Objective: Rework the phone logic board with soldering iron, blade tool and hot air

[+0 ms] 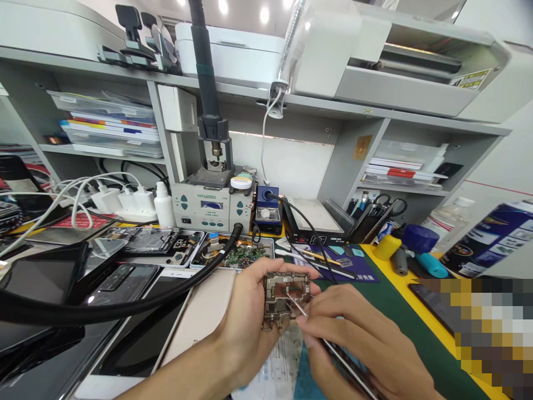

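Left hand (245,319) clamped on circuit board (285,297), held upright; right hand (353,333) pinched on tweezers (297,306), tips touching the board.

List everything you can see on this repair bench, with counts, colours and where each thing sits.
circuit board: one, brown and silver, held up in the left hand
tweezers: one pair, silver, tips on the board, in the right hand
rework station: one, pale grey, back centre under the shelf
black hose: one, running from the station across the left side
phone bodies: several, dark, opened, left of centre
white chargers: about three, plugged in a row, back left
white bottle: one, left of the station
green mat: one, yellow edged, right side
scissors: one pair, black, in a holder, back right
left hand: gripping the board by its edge
right hand: pinching the tweezers
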The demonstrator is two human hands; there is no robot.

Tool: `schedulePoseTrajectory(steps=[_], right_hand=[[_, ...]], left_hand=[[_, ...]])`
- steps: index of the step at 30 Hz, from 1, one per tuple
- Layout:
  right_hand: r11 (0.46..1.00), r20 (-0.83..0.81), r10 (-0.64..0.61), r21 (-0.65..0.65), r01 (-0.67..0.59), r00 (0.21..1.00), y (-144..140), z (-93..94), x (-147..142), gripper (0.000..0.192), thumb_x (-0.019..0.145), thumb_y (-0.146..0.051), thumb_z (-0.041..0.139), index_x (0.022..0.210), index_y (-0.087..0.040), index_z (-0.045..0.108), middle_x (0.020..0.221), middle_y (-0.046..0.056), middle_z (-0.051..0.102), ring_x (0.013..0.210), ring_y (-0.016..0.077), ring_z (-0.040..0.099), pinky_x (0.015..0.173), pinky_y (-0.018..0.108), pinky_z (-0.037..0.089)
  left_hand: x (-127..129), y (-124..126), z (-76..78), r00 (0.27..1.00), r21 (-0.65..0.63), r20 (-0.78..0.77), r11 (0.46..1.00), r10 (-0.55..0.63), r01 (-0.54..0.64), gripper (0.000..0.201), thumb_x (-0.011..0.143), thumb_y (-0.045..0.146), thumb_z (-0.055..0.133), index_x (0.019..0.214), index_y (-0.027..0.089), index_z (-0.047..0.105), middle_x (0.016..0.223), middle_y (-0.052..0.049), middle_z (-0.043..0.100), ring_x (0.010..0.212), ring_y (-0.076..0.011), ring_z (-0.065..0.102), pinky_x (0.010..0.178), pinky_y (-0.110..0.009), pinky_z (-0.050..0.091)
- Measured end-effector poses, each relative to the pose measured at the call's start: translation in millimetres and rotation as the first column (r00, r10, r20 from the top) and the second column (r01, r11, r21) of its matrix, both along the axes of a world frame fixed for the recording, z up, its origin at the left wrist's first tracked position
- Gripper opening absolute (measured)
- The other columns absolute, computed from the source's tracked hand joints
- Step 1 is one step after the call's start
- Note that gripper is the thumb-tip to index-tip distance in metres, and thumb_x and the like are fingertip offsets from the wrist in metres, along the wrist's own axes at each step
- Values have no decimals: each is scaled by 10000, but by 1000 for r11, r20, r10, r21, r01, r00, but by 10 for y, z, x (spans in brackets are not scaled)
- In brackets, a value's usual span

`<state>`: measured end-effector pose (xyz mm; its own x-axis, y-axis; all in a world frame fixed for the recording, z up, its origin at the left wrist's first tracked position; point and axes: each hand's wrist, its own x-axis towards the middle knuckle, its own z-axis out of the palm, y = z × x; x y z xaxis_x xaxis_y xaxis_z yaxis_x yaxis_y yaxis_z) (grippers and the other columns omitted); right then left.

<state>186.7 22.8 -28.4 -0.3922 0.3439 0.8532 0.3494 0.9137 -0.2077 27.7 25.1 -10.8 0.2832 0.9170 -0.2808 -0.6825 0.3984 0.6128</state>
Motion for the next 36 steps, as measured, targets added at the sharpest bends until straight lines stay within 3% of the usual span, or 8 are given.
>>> schedulePoseTrajectory(steps=[4, 36], right_hand=[[1000, 61, -11, -17, 12, 998, -20, 86, 0, 234, 795, 31, 619, 850, -157, 747, 751, 73, 716, 647, 177, 679, 588, 327, 545], [996, 73, 87, -8, -87, 994, -34, 153, 13, 246, 740, 68, 637, 839, -135, 735, 720, 85, 712, 662, 197, 699, 614, 348, 585]], left_hand=[[-1, -3, -3, 1000, 6, 6, 1000, -2, 1, 481, 920, 370, 474, 1007, 14, 786, 902, -169, 736, 771, -222, 658, 697, -281, 489], [-1, 7, -23, 999, 10, 15, 999, -34, 34, 501, 913, 393, 466, 1036, 19, 776, 899, -165, 727, 774, -237, 639, 723, -317, 475]])
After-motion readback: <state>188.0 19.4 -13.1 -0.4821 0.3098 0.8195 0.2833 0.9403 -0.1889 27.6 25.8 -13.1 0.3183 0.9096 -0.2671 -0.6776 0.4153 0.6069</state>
